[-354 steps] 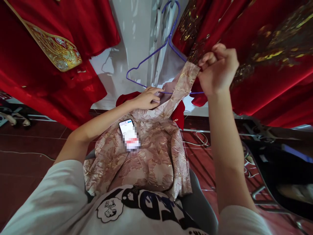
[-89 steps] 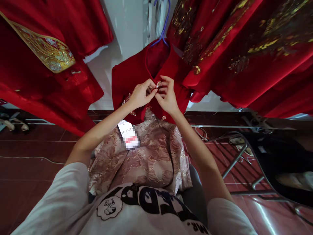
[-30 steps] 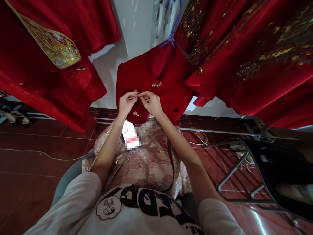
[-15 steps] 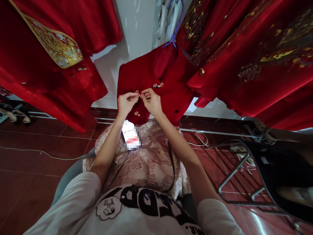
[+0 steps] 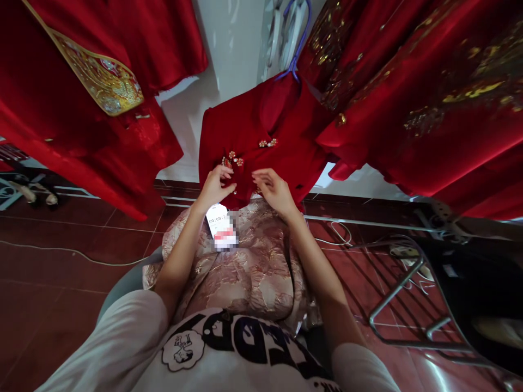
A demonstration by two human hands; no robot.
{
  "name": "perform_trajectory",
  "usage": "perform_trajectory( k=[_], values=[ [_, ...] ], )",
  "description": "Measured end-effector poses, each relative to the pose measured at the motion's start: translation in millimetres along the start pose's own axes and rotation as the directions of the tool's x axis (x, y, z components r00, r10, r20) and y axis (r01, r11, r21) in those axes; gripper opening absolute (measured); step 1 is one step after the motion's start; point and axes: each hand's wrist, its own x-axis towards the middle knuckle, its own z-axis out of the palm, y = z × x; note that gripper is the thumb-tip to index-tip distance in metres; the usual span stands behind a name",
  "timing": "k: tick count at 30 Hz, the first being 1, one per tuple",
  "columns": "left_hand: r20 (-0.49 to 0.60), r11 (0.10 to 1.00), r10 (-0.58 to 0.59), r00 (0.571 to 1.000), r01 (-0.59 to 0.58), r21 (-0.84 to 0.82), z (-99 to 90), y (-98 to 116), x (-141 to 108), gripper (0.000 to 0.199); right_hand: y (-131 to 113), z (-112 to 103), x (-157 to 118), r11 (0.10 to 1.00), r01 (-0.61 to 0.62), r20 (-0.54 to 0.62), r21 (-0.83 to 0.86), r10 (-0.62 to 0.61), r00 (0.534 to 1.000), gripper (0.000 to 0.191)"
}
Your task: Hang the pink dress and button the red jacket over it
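A red jacket-like garment [image 5: 300,122] hangs in front of me on a purple hanger [image 5: 292,68]. A jewelled flower clasp [image 5: 268,143] lies near its neckline, and a second clasp [image 5: 236,159] sits lower on the left. My left hand [image 5: 216,186] is at the lower left of the cloth, thumb and fingers apart, just below the second clasp. Opposite it, my right hand [image 5: 275,191] is also open, with fingers bent over the lower front. Beneath the fingertips of both hands, small ornaments are partly hidden. Whether either hand touches the cloth I cannot tell.
A lit phone [image 5: 220,226] rests on the pink brocade cloth [image 5: 241,272] over my lap. Red embroidered garments [image 5: 163,49] hang on both sides. To the right stands a metal-framed chair [image 5: 398,288]. Cables [image 5: 73,251] run along the tiled floor.
My hands have come apart from the second clasp, which now shows uncovered. Both have moved lower, the right one also rightward, and their fingers have opened.
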Motion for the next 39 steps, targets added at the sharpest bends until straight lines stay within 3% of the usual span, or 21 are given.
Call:
perform_trajectory(
  k=[3,7,13,16,20,23,26,30,35,39],
  values=[
    [0.128,0.950,0.115,0.985,-0.147,0.277,-0.5,3.6,-17.1,0.041,3.0,-29.4,-28.8,0.991,-0.113,0.048,-0.071,0.117,0.992,0.027],
    [0.153,0.878,0.173,0.973,-0.223,0.423,5.5,9.0,-22.9,0.035,2.3,-45.6,-34.5,0.985,-0.099,0.084,-0.142,0.112,0.990,0.026],
    [0.144,0.845,0.217,0.965,-0.260,0.468,15.3,10.5,-23.9,0.024,16.0,-18.9,-29.4,0.918,-0.078,0.012,-0.388,0.090,0.996,0.033],
    [0.140,0.853,0.216,0.966,-0.257,0.454,11.2,11.2,-23.8,0.016,26.1,-2.6,-29.8,0.908,-0.095,-0.073,-0.409,0.072,0.995,0.023],
    [0.187,0.873,0.207,0.960,-0.267,0.407,2.7,13.7,-22.4,0.016,27.9,9.1,-28.6,0.939,-0.121,-0.177,-0.323,0.066,0.982,0.022],
    [0.183,0.915,0.141,0.973,-0.198,0.350,-1.4,17.5,-22.0,0.013,20.3,9.9,-28.2,0.956,-0.175,-0.190,-0.235,0.132,0.973,0.025],
    [0.139,0.964,0.029,0.990,-0.065,0.260,-2.8,21.5,-22.4,0.008,8.5,8.9,-29.8,0.977,-0.190,-0.133,-0.098,0.176,0.975,0.030],
    [0.092,0.989,-0.134,0.987,0.127,0.078,-1.8,23.2,-22.3,0.014,-3.8,14.3,-28.7,0.983,-0.141,-0.008,0.115,0.143,0.990,0.037],
    [0.074,0.959,-0.217,0.973,0.226,-0.172,0.5,17.1,-20.3,0.015,-0.6,36.3,-13.4,0.984,-0.154,-0.034,0.091,0.157,0.987,0.032],
    [0.089,0.932,-0.229,0.969,0.244,-0.268,1.5,9.5,-19.6,0.013,5.0,53.3,-4.8,0.983,-0.169,-0.093,0.072,0.176,0.980,0.029]
  ],
)
